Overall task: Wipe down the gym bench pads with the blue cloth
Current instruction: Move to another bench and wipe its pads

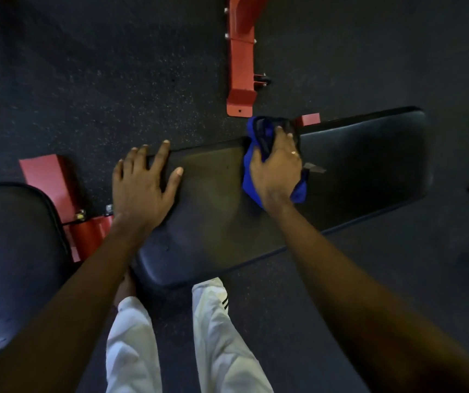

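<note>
Wiping looks mid-run, not finished; that's a judgement, since nothing marks clean from dirty.

- right hand (276,165): fingers curled round the bunched blue cloth (247,177), clamped on it, pressing it to the far edge of the long pad (355,165), roughly mid-length. Part of the cloth hangs out the near side of the hand, lying on the pad.
- left hand (142,188): fingers apart and straight, palm flat on the long pad's left end, fingertips at its far edge. Holds nothing; reads as bracing on the surface.
- long pad: duller, hazy patch between the two hands, darker sheen toward the right end. Can't tell whether that's wipe residue, wear or lighting.
- second pad (9,251): left of the long pad, well apart from the cloth, no hand on it. Can't tell whether it has been wiped.

Left to do, best guess: the long pad's right end, its near edge, then the second pad. No way to confirm from this view that any part is done.

Other: red frame (242,66) beyond the long pad's far edge, speckled rubber floor (114,80) around it, white trousers (219,336) at its near side.
</note>
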`<state>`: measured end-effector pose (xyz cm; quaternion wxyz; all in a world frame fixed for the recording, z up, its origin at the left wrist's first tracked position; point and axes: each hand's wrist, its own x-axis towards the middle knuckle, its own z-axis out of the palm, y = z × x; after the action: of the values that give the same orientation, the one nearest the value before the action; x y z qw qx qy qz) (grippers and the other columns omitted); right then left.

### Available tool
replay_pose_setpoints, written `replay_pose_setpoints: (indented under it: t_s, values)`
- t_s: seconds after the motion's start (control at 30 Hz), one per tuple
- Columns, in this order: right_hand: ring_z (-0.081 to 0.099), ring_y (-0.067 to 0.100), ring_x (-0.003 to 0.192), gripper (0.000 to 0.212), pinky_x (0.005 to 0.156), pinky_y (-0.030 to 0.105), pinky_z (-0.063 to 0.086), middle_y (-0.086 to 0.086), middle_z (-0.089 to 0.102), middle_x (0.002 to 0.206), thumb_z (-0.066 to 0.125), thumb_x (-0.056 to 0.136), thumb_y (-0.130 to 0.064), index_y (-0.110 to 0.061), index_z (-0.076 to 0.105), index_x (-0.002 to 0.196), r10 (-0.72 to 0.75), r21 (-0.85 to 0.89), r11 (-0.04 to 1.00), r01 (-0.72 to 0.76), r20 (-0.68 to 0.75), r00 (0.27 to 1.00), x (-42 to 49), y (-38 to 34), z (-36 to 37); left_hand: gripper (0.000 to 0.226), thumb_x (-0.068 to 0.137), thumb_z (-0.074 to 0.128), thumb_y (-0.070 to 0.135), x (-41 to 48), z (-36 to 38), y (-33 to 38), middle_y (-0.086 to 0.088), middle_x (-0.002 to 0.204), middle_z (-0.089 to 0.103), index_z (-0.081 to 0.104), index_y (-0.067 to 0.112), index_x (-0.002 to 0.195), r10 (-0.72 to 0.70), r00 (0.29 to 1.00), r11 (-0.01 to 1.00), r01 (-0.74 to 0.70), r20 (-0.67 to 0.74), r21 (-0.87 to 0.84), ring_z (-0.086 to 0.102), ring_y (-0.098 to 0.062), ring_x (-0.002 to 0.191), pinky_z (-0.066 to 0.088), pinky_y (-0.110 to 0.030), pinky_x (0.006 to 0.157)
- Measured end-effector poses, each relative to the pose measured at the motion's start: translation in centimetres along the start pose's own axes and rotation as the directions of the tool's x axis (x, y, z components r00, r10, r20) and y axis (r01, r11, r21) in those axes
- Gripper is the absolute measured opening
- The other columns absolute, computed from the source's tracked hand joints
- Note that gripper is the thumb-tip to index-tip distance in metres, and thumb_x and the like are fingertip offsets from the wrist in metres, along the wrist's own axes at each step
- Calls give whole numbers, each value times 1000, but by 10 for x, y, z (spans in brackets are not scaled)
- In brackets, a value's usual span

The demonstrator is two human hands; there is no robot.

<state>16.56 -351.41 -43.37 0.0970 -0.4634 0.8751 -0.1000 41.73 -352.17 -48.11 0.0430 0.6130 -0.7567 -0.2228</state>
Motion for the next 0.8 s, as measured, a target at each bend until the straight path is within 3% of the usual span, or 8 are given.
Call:
replay_pose_setpoints:
  t_s: [0.17,0.27,0.3,0.37,0.47,0.53,0.7,0.8]
  values:
    - [34,26,149,75,123,42,27,6,43,158,69,83,-28,-11,44,151,-296,78,955,287,142,945,-72,-10,5,63,102,31,61,-2,1,-11,-21,145,49,35,28,157,2,1000,997,-3,-11,-71,42,-44,135,39,-58,106]
    - [38,27,146,74,120,45,32,7,45,156,68,83,-29,-14,43,151,-444,60,895,443,218,869,-66,33,-7,63,102,33,60,0,1,-11,-22,141,50,39,27,155,-3,1000,995,0,-23,-99,45,-44,129,42,-58,100]
    - [44,28,142,72,118,46,35,8,49,153,67,83,-31,-14,44,150,-388,45,921,386,187,903,-62,51,-11,62,102,34,60,1,2,-11,-21,141,51,39,27,155,-1,1000,995,-1,-22,-97,46,-44,127,42,-57,99]
    - [53,28,131,69,112,47,43,8,54,146,60,89,-43,-18,41,151,-91,46,995,88,65,994,-61,88,-19,62,102,34,59,1,2,-11,-20,141,51,39,27,155,4,1000,996,-6,-14,-91,46,-44,125,42,-57,97]
    - [52,28,135,71,109,51,45,8,52,149,46,94,-60,-22,34,154,302,135,946,-295,-32,953,-84,109,-15,61,103,33,59,0,3,-12,-19,140,51,40,28,155,1,1000,997,-3,-22,-79,46,-43,124,42,-56,96]
    - [44,29,142,72,114,52,41,9,46,155,48,96,-56,-18,33,155,303,133,945,-297,-22,953,-108,94,-11,62,103,33,59,0,4,-13,-19,141,51,39,27,155,6,1000,997,-8,-26,-77,46,-43,126,41,-56,97]
    - [32,27,151,72,123,51,27,6,41,159,61,86,-22,-16,38,154,-59,126,991,41,139,989,-141,92,-13,62,103,32,58,0,0,-12,-22,144,48,37,26,156,14,1000,994,-16,-28,-104,43,-44,131,40,-58,101]
    - [47,31,140,68,116,53,38,10,49,153,54,89,-36,-19,38,154,123,167,978,-127,34,992,-109,128,-16,62,103,32,58,-1,1,-13,-22,144,47,37,26,156,23,999,994,-27,-35,-107,43,-44,131,40,-58,101]
